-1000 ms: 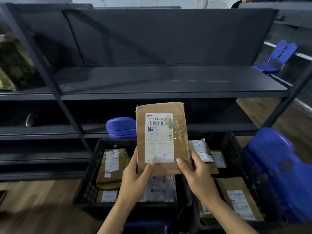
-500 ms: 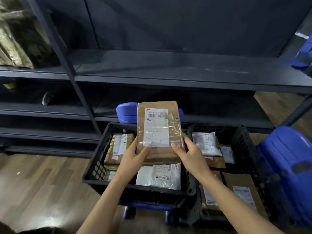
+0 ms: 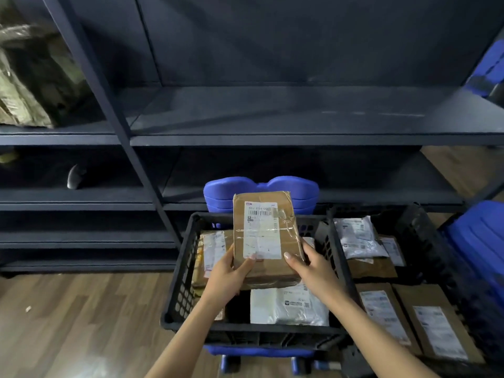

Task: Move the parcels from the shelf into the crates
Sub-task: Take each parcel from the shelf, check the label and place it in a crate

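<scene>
Two hands hold a brown parcel [image 3: 266,236] above the left crate [image 3: 180,282]: the left hand [image 3: 227,274] and the right hand [image 3: 313,264] each curl round a near corner. More parcels fill both crates below the dark shelf [image 3: 272,115].

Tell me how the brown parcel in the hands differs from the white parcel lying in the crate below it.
The brown parcel is a thick taped cardboard box; the white parcel is a flat plastic pouch. The brown parcel is held tilted by the left hand and right hand above the crate; the white parcel lies inside it. Both carry printed labels.
</scene>
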Available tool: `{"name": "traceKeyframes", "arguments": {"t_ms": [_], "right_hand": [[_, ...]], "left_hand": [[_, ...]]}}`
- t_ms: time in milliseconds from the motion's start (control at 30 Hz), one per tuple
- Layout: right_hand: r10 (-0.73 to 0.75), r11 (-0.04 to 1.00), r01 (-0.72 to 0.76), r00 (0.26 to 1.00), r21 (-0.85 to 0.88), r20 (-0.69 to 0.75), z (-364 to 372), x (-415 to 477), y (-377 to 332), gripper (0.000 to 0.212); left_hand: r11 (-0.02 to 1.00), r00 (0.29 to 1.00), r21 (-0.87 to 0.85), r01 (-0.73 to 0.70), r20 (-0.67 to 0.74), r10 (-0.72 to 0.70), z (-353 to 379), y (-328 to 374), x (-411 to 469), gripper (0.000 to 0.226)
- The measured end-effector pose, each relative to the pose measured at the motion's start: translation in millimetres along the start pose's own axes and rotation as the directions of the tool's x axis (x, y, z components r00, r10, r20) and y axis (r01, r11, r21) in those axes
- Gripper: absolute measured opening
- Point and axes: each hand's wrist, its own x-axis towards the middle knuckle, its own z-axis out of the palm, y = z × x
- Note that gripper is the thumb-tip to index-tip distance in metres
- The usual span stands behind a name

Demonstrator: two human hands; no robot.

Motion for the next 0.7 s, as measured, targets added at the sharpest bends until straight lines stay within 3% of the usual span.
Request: {"name": "traceKeyframes", "arguments": {"t_ms": [133,600,700], "right_hand": [[0.073,0.997,-0.073,0.997,-0.006,-0.035,10.6,13.6,13.0,0.049],[0.283,0.954,-0.278,0.959,-0.108,0.025,31.1,79.5,74.9,0.054],[0.281,0.952,-0.272,0.959,-0.14,0.047,39.0,89.3,84.2,0.052]], "left_hand": [[0.996,0.993,-0.014,0.084,0.083,-0.083,-0.5,-17.2,29.5,0.038],[0.97,0.971,0.141,0.199,0.109,-0.215,31.4,-81.5,95.0,0.033],[0.95,0.966,0.207,0.235,0.06,-0.253,31.5,-96.1,103.5,0.017]]}}
